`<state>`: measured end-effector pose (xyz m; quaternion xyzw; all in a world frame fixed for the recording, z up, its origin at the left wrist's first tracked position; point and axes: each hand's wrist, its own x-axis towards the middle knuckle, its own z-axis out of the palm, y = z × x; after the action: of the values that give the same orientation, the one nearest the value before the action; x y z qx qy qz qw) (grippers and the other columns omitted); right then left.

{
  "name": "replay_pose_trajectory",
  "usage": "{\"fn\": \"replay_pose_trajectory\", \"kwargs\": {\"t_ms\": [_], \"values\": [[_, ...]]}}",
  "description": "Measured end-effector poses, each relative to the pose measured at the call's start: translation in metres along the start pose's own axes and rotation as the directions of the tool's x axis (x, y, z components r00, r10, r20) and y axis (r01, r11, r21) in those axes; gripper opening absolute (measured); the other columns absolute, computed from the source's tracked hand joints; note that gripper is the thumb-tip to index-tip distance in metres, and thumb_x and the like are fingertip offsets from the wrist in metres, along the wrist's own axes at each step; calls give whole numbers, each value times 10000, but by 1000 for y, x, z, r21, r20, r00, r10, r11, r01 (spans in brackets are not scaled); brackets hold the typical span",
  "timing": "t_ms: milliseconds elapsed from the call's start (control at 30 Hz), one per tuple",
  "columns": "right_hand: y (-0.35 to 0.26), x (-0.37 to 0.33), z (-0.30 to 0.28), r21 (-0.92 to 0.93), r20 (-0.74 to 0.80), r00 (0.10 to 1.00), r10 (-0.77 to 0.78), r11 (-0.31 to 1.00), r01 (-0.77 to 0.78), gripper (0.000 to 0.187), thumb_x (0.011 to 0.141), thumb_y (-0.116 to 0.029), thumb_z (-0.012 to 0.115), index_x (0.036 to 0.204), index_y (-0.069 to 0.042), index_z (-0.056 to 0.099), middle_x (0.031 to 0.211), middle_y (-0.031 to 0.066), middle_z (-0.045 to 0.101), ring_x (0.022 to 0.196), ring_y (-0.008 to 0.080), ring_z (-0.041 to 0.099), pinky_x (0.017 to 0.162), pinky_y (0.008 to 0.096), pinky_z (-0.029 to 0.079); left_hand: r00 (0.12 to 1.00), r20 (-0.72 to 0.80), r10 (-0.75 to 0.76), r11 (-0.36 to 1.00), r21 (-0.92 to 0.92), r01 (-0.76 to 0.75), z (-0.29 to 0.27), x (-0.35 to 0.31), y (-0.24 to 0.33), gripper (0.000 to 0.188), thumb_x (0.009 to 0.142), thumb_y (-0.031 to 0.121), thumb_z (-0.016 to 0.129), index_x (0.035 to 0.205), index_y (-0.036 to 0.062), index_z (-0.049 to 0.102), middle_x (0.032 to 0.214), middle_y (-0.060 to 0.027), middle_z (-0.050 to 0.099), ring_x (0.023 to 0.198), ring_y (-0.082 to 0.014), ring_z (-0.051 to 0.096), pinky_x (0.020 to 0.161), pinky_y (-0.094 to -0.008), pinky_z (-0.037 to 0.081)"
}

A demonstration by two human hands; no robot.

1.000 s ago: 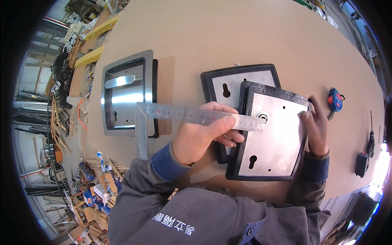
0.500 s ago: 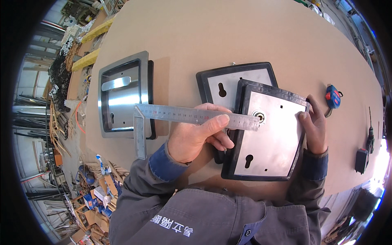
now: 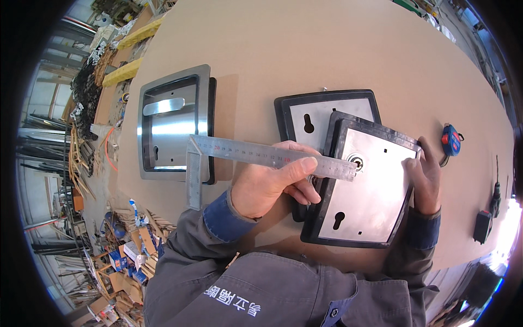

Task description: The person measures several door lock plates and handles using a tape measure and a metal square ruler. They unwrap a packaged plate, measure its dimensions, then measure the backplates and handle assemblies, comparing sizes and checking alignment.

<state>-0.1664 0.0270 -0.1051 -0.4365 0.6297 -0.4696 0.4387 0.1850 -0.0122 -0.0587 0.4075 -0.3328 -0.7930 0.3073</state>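
My left hand (image 3: 261, 188) grips a steel try square (image 3: 239, 150), thumb on top of its ruled blade. The blade's far end lies across the near plate, just beside a round lock cylinder (image 3: 355, 163). My right hand (image 3: 427, 182) grips the right edge of that black-rimmed metal lock plate (image 3: 376, 201), thumb on its face, and holds it tilted. A keyhole-shaped cutout (image 3: 338, 220) shows low on it. Behind and partly covered is a second black-rimmed plate (image 3: 340, 111) with a similar cutout. My left fingers curl beneath the blade, close to the near plate's left edge.
On the tan board (image 3: 261, 54) at left lies a steel recessed handle panel (image 3: 174, 131). A blue and red tape measure (image 3: 451, 140) and a cordless drill (image 3: 484, 226) lie at right. Cardboard and scraps (image 3: 128, 261) are heaped on the floor at lower left.
The whole scene has shifted slightly to the right in the picture. Both hands keep their grips, and the try square stays at about the same place on the plate.
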Motion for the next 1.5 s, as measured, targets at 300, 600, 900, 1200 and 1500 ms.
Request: {"fn": "replay_pose_trajectory", "kwargs": {"t_ms": [300,600,900,1200,1500], "values": [[-6,-3,3,40,-9,1000,4,999,-4,693,947,-100,655,1515,150,349,1220,198,668,1046,188,647,967,311,501,999,-20,32,999,-5,-33,3,0,-2,288,1007,237,708,1108,-21,633,992,-132,723,719,-189,734,617,-277,591],[-8,-3,4,48,-2,1000,18,999,-18,737,954,-108,669,1531,171,303,1229,184,664,1058,172,637,982,308,495,995,-96,8,997,76,-1,-4,0,-4,223,980,202,742,973,3,641,785,-81,707,578,-145,672,534,-257,538],[-4,-2,1,52,14,999,39,998,-40,752,945,-119,692,1533,158,314,1244,203,665,1088,194,642,989,313,500,996,-90,12,1000,8,-11,-1,-2,-3,248,990,223,734,984,2,623,809,-103,713,599,-172,688,548,-276,562],[-10,-3,8,42,-18,999,41,998,-41,739,943,-120,690,1536,138,332,1223,213,676,1072,201,655,962,310,517,998,-61,-5,1000,-9,4,-1,-1,-5,261,994,230,727,1001,-5,615,825,-122,724,601,-199,706,556,-296,587],[-8,-5,10,54,-48,998,28,998,-26,728,944,-115,690,1536,130,344,1216,204,683,1059,194,659,951,312,523,999,-52,6,1000,21,-5,-3,2,-8,261,995,248,704,1010,10,597,822,-127,731,566,-192,691,519,-300,582]]}}
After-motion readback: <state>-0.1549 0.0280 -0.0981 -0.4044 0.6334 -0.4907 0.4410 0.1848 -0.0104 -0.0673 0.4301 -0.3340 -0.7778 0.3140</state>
